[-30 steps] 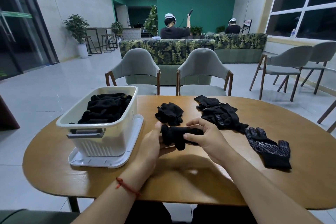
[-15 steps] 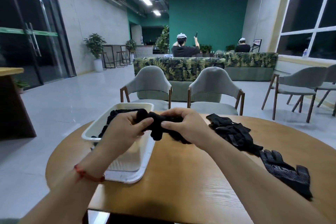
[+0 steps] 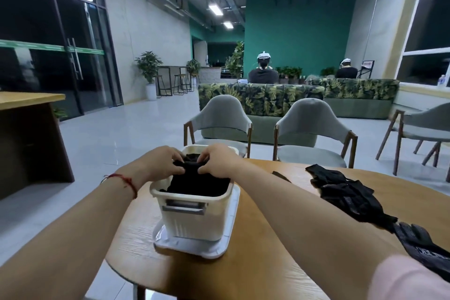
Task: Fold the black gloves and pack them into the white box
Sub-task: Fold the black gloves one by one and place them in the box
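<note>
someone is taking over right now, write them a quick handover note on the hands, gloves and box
Left hand and right hand: both pinch a folded glove over the white box.
Done: the box already holds a heap of black gloves.
Left: let this one go into the box, then fold and pack the loose pile and the single glove, both lying on the table to the right.

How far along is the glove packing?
Done: black gloves already fill much of the box. In hand: the left hand and right hand grip a folded glove over the box's top. Left: a loose pile and one dotted glove wait on the table.
</note>
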Demonstrator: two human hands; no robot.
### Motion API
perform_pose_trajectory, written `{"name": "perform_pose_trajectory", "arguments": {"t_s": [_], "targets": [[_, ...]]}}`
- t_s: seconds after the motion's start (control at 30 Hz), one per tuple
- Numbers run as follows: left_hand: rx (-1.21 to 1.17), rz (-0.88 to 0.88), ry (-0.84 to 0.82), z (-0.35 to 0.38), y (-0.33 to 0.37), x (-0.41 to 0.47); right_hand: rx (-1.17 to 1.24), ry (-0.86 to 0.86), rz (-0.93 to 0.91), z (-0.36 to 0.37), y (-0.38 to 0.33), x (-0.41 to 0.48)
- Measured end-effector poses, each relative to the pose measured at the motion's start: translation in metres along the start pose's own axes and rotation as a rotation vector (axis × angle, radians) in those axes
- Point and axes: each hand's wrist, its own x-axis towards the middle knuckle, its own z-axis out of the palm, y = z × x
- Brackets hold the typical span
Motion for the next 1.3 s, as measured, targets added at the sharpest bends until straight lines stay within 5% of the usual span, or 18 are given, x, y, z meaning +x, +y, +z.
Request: {"name": "perform_pose_trajectory", "arguments": {"t_s": [0.5,0.87,1.3], "targets": [[0.441,0.021,-0.127,0.024,0.006,0.027,-0.328,-0.164,0.0,0.017,-0.004,0.022],[0.174,-0.095,-0.113,-0.021,0.026,0.01,-0.103,-0.15,-0.06,-0.015,0.005,0.01],[0.185,0.172,-0.073,-0.026,0.138,0.017,-0.068,0.015,0.01,-0.094,0.087,-0.04]]}}
